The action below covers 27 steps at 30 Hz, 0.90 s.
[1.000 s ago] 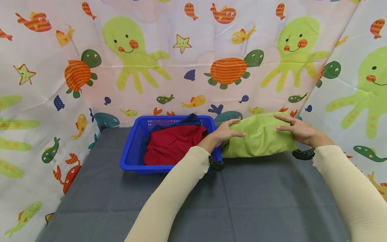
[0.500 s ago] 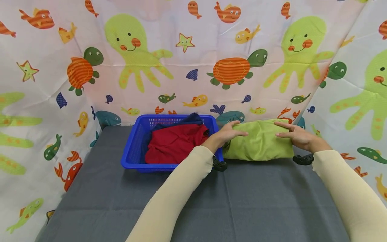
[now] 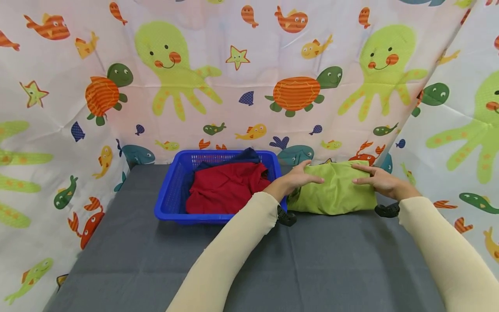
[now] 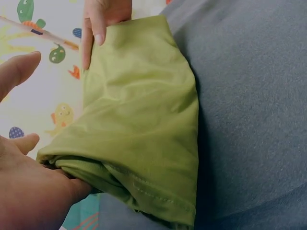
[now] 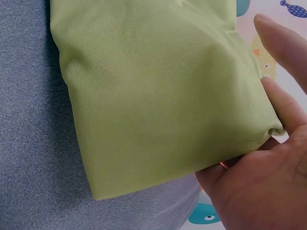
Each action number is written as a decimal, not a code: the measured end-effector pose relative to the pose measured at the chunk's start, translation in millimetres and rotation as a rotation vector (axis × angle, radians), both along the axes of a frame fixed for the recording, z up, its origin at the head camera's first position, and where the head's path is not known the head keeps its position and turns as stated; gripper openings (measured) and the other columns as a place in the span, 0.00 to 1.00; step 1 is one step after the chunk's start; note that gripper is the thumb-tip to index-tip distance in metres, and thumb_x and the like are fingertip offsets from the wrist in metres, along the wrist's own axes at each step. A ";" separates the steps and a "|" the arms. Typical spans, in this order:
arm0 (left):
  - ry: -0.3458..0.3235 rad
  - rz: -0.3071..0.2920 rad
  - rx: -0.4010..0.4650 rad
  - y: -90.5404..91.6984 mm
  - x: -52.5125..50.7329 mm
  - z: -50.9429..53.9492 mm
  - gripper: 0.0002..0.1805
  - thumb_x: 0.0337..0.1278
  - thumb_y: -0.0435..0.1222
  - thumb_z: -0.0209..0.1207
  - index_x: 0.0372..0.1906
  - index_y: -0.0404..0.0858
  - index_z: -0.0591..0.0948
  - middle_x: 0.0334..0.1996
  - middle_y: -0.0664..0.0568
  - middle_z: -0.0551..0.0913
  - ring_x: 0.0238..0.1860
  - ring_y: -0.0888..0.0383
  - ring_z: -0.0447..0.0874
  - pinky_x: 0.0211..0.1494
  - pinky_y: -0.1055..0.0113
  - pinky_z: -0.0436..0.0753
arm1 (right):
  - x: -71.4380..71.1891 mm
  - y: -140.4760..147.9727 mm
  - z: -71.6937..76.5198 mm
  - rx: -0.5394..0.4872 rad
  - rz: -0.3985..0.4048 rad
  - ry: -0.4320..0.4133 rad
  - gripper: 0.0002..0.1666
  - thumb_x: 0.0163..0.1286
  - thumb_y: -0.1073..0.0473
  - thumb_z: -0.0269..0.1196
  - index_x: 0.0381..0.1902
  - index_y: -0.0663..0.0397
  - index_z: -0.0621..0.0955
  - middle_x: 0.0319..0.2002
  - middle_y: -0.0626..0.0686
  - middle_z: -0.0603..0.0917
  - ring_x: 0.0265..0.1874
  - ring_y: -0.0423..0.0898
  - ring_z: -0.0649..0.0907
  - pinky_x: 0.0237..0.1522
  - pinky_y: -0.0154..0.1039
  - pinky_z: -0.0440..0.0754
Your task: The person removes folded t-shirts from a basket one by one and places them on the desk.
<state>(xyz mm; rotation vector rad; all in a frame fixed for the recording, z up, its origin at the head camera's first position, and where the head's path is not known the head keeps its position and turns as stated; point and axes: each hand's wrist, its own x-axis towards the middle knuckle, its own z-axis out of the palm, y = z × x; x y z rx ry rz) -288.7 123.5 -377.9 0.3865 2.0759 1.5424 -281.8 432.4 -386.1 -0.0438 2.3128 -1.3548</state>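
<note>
A folded green cloth (image 3: 336, 190) is at the right side of the basket, its lower edge at the grey surface. My left hand (image 3: 295, 178) grips its left end; in the left wrist view some fingers of this hand (image 4: 36, 196) are tucked under the folded layers, others stick out. My right hand (image 3: 383, 181) holds the other end, and in the right wrist view that hand (image 5: 268, 177) has fingers partly behind the cloth (image 5: 153, 96) at its corner, with one digit raised clear.
Left of the green cloth stands a blue basket (image 3: 165, 197) with a red cloth (image 3: 222, 186) and a dark blue cloth (image 3: 249, 154) inside. Behind and at both sides hangs a patterned curtain (image 3: 218, 104). A grey cover (image 3: 331, 264) lies on the table.
Both hands have lowered the green cloth toward the table, and its top edge is now further down. The basket and the cloths in it have stayed in place.
</note>
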 end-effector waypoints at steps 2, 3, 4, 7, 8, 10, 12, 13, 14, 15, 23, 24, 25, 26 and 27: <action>0.005 -0.007 -0.018 0.4 1.2 0.0 0.49 0.61 0.44 0.68 0.82 0.52 0.53 0.83 0.48 0.50 0.82 0.46 0.51 0.79 0.44 0.60 | 1.6 0.1 -3.8 0.006 -0.001 0.004 0.52 0.76 0.54 0.61 0.82 0.53 0.41 0.81 0.70 0.38 0.78 0.68 0.51 0.75 0.67 0.57; 0.008 -0.008 -0.028 0.4 1.6 0.1 0.49 0.61 0.44 0.68 0.82 0.52 0.53 0.83 0.49 0.50 0.82 0.46 0.51 0.79 0.44 0.60 | 2.2 0.2 -4.9 0.008 -0.004 0.009 0.52 0.76 0.54 0.61 0.82 0.53 0.41 0.81 0.70 0.38 0.78 0.68 0.51 0.75 0.67 0.57; 0.011 -0.012 -0.033 0.5 1.7 0.2 0.49 0.61 0.44 0.68 0.82 0.51 0.52 0.83 0.49 0.50 0.82 0.46 0.50 0.79 0.44 0.60 | 2.5 0.3 -5.5 0.009 -0.010 0.013 0.52 0.76 0.54 0.61 0.82 0.53 0.41 0.81 0.70 0.39 0.78 0.68 0.51 0.75 0.67 0.57; 0.017 -0.020 -0.058 1.2 2.0 0.0 0.48 0.62 0.44 0.67 0.82 0.52 0.53 0.83 0.49 0.50 0.82 0.46 0.50 0.79 0.44 0.61 | 3.1 1.1 -5.8 0.017 -0.020 0.025 0.52 0.76 0.54 0.61 0.82 0.53 0.42 0.80 0.70 0.37 0.78 0.68 0.51 0.75 0.69 0.56; 0.017 -0.020 -0.063 1.5 2.2 -0.3 0.48 0.63 0.44 0.66 0.82 0.52 0.53 0.83 0.49 0.50 0.82 0.46 0.51 0.79 0.44 0.61 | 3.2 1.2 -5.8 0.023 -0.023 0.027 0.52 0.76 0.54 0.61 0.82 0.53 0.42 0.80 0.70 0.37 0.78 0.69 0.51 0.74 0.69 0.56; 0.010 -0.017 -0.070 1.9 2.8 -1.3 0.48 0.63 0.44 0.66 0.82 0.52 0.52 0.83 0.49 0.50 0.82 0.46 0.51 0.79 0.43 0.61 | 3.7 0.5 -6.1 0.031 -0.022 0.028 0.52 0.76 0.53 0.61 0.82 0.52 0.42 0.80 0.70 0.38 0.78 0.69 0.51 0.74 0.69 0.56; 0.004 -0.015 -0.074 1.8 3.9 -2.2 0.48 0.63 0.45 0.67 0.82 0.53 0.52 0.83 0.50 0.50 0.82 0.46 0.51 0.79 0.43 0.61 | 5.0 -0.1 -6.4 0.035 -0.020 0.027 0.52 0.75 0.53 0.61 0.82 0.53 0.42 0.80 0.70 0.39 0.78 0.69 0.52 0.75 0.68 0.57; 0.004 -0.019 -0.066 0.7 4.1 -2.4 0.49 0.63 0.45 0.66 0.82 0.53 0.52 0.83 0.49 0.49 0.82 0.46 0.50 0.79 0.43 0.61 | 5.1 -0.9 -6.1 0.034 -0.022 0.025 0.52 0.75 0.54 0.61 0.82 0.53 0.42 0.80 0.70 0.39 0.78 0.69 0.52 0.75 0.68 0.56; 0.002 -0.022 -0.061 -0.2 4.2 -2.2 0.49 0.63 0.45 0.66 0.82 0.53 0.51 0.83 0.49 0.49 0.82 0.46 0.50 0.79 0.43 0.60 | 5.4 -1.4 -5.5 0.037 -0.022 0.026 0.52 0.75 0.54 0.61 0.82 0.53 0.42 0.80 0.71 0.38 0.78 0.70 0.50 0.75 0.69 0.55; 0.001 -0.027 -0.056 -1.0 4.3 -1.8 0.49 0.63 0.45 0.66 0.82 0.53 0.51 0.83 0.49 0.48 0.82 0.46 0.49 0.79 0.43 0.60 | 6.2 -2.1 -4.5 0.042 -0.025 0.024 0.52 0.76 0.54 0.61 0.82 0.53 0.42 0.80 0.71 0.37 0.78 0.71 0.48 0.75 0.70 0.54; -0.067 -0.079 -0.042 -14.6 3.0 8.1 0.46 0.70 0.47 0.59 0.83 0.52 0.45 0.84 0.51 0.44 0.82 0.47 0.49 0.80 0.42 0.59 | 12.6 -0.8 5.0 0.222 -0.001 0.015 0.51 0.80 0.45 0.52 0.80 0.64 0.36 0.76 0.80 0.33 0.76 0.78 0.42 0.72 0.74 0.53; -0.066 -0.082 -0.043 -16.8 3.0 9.1 0.45 0.71 0.47 0.58 0.83 0.52 0.46 0.84 0.51 0.44 0.82 0.47 0.49 0.80 0.43 0.59 | 13.5 -1.2 6.4 0.263 0.009 0.022 0.51 0.80 0.44 0.52 0.80 0.66 0.38 0.76 0.81 0.35 0.75 0.79 0.44 0.71 0.74 0.56; -0.062 -0.087 -0.042 -19.2 3.1 10.3 0.44 0.72 0.47 0.57 0.83 0.51 0.46 0.84 0.51 0.44 0.82 0.47 0.49 0.80 0.43 0.58 | 14.6 -2.1 7.8 0.306 0.019 0.034 0.51 0.80 0.43 0.52 0.80 0.68 0.40 0.76 0.81 0.37 0.75 0.79 0.47 0.70 0.73 0.59; -0.054 -0.092 -0.039 -21.6 3.0 11.2 0.43 0.73 0.46 0.56 0.83 0.51 0.47 0.83 0.50 0.45 0.82 0.47 0.49 0.80 0.43 0.59 | 15.4 -3.4 9.1 0.343 0.029 0.051 0.51 0.80 0.43 0.51 0.79 0.69 0.41 0.75 0.82 0.40 0.74 0.79 0.49 0.69 0.73 0.61; -0.045 -0.087 -0.037 -23.7 3.2 11.9 0.41 0.73 0.46 0.56 0.82 0.50 0.49 0.83 0.50 0.46 0.82 0.46 0.51 0.80 0.43 0.60 | 16.3 -5.7 10.6 0.377 0.037 0.066 0.50 0.80 0.42 0.51 0.79 0.70 0.43 0.75 0.82 0.43 0.73 0.79 0.52 0.68 0.72 0.64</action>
